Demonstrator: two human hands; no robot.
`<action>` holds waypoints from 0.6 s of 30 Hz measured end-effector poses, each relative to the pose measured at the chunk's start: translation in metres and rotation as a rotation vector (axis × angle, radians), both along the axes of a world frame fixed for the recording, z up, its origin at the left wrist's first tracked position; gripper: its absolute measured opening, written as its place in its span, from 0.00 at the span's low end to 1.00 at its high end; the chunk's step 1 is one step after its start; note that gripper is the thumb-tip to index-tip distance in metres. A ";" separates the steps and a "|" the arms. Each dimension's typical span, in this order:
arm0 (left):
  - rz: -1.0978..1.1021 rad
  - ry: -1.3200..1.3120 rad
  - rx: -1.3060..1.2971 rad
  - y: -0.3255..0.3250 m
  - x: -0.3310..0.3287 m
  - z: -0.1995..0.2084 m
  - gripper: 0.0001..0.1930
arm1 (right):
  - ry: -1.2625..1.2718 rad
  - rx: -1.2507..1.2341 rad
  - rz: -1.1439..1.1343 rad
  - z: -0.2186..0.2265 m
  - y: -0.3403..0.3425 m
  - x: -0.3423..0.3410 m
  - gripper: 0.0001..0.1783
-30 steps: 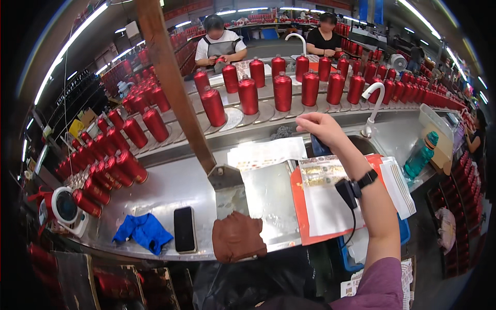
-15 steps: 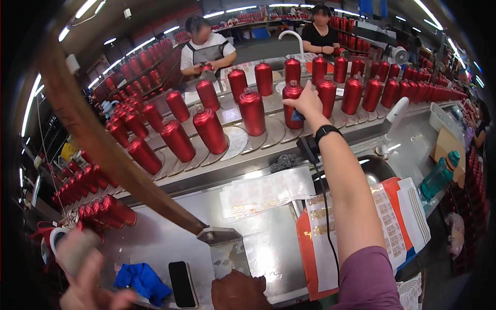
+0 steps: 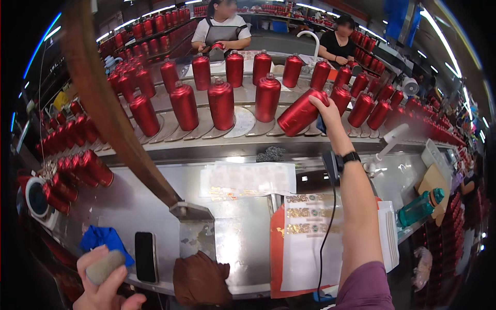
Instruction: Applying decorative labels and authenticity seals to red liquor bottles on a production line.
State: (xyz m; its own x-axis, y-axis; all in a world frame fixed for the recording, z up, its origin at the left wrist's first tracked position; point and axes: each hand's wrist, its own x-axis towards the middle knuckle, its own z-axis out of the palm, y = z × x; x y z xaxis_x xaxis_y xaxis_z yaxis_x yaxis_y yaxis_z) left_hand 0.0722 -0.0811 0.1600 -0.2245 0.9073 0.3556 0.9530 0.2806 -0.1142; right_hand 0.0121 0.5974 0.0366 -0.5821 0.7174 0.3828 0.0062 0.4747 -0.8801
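Observation:
My right hand (image 3: pixel 328 120) grips a metallic red bottle (image 3: pixel 300 114) near its shoulder and neck. The bottle leans, its neck toward upper right, over the plates of the conveyor. A bit of dark blue cloth (image 3: pixel 321 124) shows under the fingers of that hand. Low at the left, my left hand (image 3: pixel 101 284) holds a greyish rounded pad (image 3: pixel 105 267) between curled fingers; its material is unclear. Near this hand lie a crumpled blue cloth (image 3: pixel 103 242) and a black phone (image 3: pixel 146 257). More red bottles (image 3: pixel 221 105) stand upright in rows on the conveyor (image 3: pixel 178 135).
A brown post (image 3: pixel 121 124) slants across the left side down to the steel table (image 3: pixel 240 237). Label sheets (image 3: pixel 305 258), a dark scrubber (image 3: pixel 270 153), a black cable (image 3: pixel 328 227) and a teal drink bottle (image 3: pixel 421 207) lie around. Two people work across the conveyor.
My right hand has lifted the red bottle off the conveyor and tilted it. My left hand, with the pad, now shows more sharply beside the blue cloth. The whole view has shifted.

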 end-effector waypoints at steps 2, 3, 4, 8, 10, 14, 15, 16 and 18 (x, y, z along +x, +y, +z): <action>-0.033 -0.170 0.144 0.027 0.000 -0.008 0.32 | 0.162 -0.174 0.205 0.015 -0.033 0.043 0.36; -0.015 -0.289 0.188 0.039 0.001 -0.018 0.33 | 0.121 -0.335 0.413 0.028 -0.058 0.065 0.30; -0.017 -0.415 0.240 0.053 0.000 -0.033 0.33 | 0.079 -0.497 0.615 0.040 -0.084 0.090 0.25; -0.286 -1.194 0.199 0.112 -0.008 -0.094 0.65 | 0.163 -0.619 0.820 0.065 -0.220 0.146 0.47; -0.465 -1.567 0.175 0.137 0.014 -0.091 0.78 | 0.116 -0.673 1.037 0.064 -0.263 0.157 0.62; -0.492 -1.312 0.291 0.125 0.042 -0.103 0.77 | 0.018 -0.790 1.002 0.039 -0.324 0.172 0.59; -0.421 -1.215 0.325 0.110 0.040 -0.117 0.76 | -0.058 -0.862 0.939 0.037 -0.333 0.176 0.56; -0.356 -1.116 0.348 0.097 0.036 -0.123 0.75 | -0.165 -0.943 1.033 0.030 -0.335 0.170 0.49; -0.204 -1.041 0.302 0.066 0.028 -0.131 0.73 | -0.272 -0.836 0.975 0.015 -0.366 0.160 0.44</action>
